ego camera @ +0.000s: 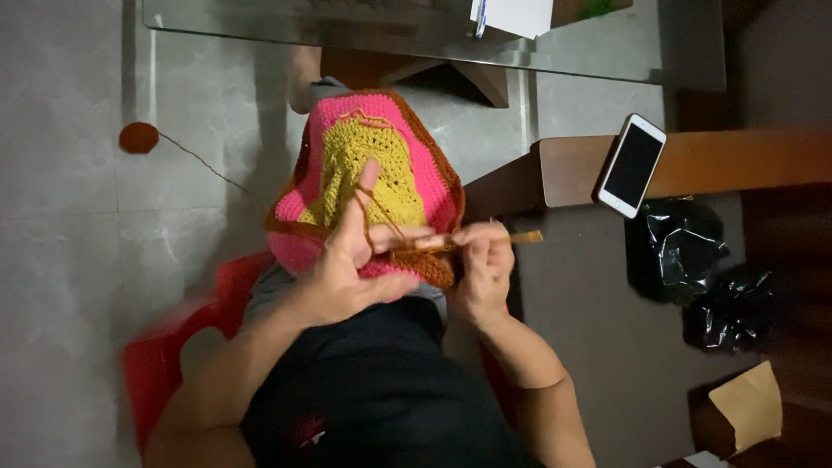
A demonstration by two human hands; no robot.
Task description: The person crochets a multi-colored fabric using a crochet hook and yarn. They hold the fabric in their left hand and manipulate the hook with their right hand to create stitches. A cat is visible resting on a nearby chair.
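Head view: both hands on crochet piece over lap

Head cam looks straight down at person seated on red chair (160, 364), black top, w/ crochet piece (364, 178) spread over knee area. Piece is yellow in centre, pink band round it, brown edging outside.

Left hand (351, 260) is closed on near edge of the piece, thumb and lower fingers pinching the fabric, index finger raised straight up over the yellow part. Brown yarn (368, 212) runs over that finger and down to the working edge. Right hand (481, 264) is closed round a crochet hook (511, 237), light tan, shaft sticking out to the right of the fist, tip end pointing left into the brown edge between the 2 hands. Hands sit close together, fingertips nearly meeting at the stitch; can't tell if they touch.

A yarn strand trails off left across grey tile floor (78, 217) to a small brown yarn ball (139, 137), well apart from the piece.

Rest: glass tabletop (607, 52) along top of frame w/ white paper (516, 16) on it. Wooden bench (737, 160) to the right, phone (632, 165) w/ dark screen and white rim lying on its edge, partly overhanging. Black plastic bags (693, 269) on floor below bench. Tan envelope-like piece (750, 403) at lower right.
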